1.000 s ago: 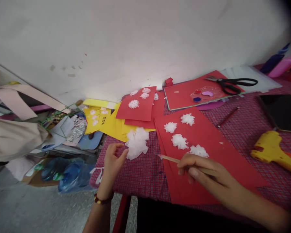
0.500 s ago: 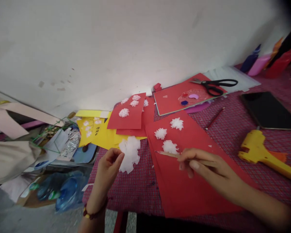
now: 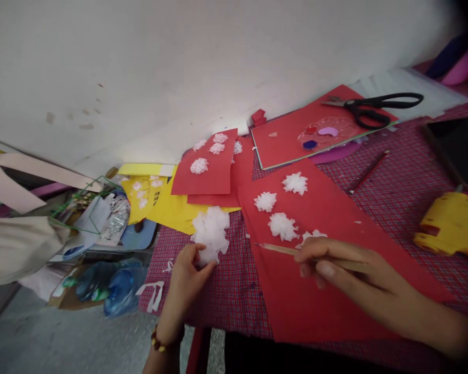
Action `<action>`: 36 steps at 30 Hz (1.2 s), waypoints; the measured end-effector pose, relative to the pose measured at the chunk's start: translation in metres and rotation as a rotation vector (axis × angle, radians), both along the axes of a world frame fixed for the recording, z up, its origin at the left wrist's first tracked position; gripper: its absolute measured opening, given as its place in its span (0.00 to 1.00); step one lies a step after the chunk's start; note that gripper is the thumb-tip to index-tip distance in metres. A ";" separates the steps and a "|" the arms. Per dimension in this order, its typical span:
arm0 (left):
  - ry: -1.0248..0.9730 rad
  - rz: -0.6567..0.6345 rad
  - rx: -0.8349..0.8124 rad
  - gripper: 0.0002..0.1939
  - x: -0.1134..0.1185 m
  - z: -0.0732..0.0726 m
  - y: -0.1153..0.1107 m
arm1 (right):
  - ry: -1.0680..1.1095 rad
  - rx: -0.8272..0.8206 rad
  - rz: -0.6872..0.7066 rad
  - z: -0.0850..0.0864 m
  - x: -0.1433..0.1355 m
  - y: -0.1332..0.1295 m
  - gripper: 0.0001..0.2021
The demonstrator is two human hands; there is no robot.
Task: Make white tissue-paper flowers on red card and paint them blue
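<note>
My right hand [image 3: 339,265] grips a pale wooden pencil [image 3: 278,249], its tip pointing left above the large red paper [image 3: 315,311]. Several white tissue-paper flowers lie on that sheet, among them one flower [image 3: 283,226] near the pencil and another [image 3: 314,235] partly covered by my fingers. My left hand [image 3: 191,278] is at the lower edge of a loose pile of white tissue-paper pieces [image 3: 211,228], thumb and forefinger apart. Whether a fingertip touches a piece is hard to make out.
Behind are smaller red cards [image 3: 205,182] with white flowers, and yellow paper [image 3: 171,208]. To the right lie scissors [image 3: 368,110], a paint palette [image 3: 327,132], a dark red pencil [image 3: 369,171], a yellow glue gun [image 3: 448,223] and a black tablet [image 3: 460,148]. Bottles [image 3: 120,285] stand below left.
My left hand has moved from beside the tissue pile to its lower edge, and its thumb and forefinger have parted. My right hand keeps the pencil over the red sheet. The view has shifted.
</note>
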State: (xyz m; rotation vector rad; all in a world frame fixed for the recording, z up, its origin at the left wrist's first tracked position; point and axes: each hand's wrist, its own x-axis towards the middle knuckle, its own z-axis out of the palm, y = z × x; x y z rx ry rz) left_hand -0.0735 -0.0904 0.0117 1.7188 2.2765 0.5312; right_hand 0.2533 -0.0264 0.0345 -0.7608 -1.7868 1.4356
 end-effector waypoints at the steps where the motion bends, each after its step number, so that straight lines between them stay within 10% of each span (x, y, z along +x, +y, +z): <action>1: -0.004 0.004 -0.004 0.14 -0.001 0.000 0.000 | -0.005 -0.003 0.001 0.000 0.000 0.000 0.11; 16: -0.186 -0.034 0.034 0.10 -0.001 0.021 -0.003 | -0.021 -0.006 0.011 0.002 0.001 -0.001 0.11; 25: -0.178 0.027 -0.011 0.08 -0.008 0.008 0.015 | -0.049 -0.007 0.030 0.002 -0.001 0.001 0.10; 36: -0.748 0.047 0.076 0.12 0.004 0.054 0.007 | -0.009 -0.008 0.016 -0.004 0.000 -0.002 0.11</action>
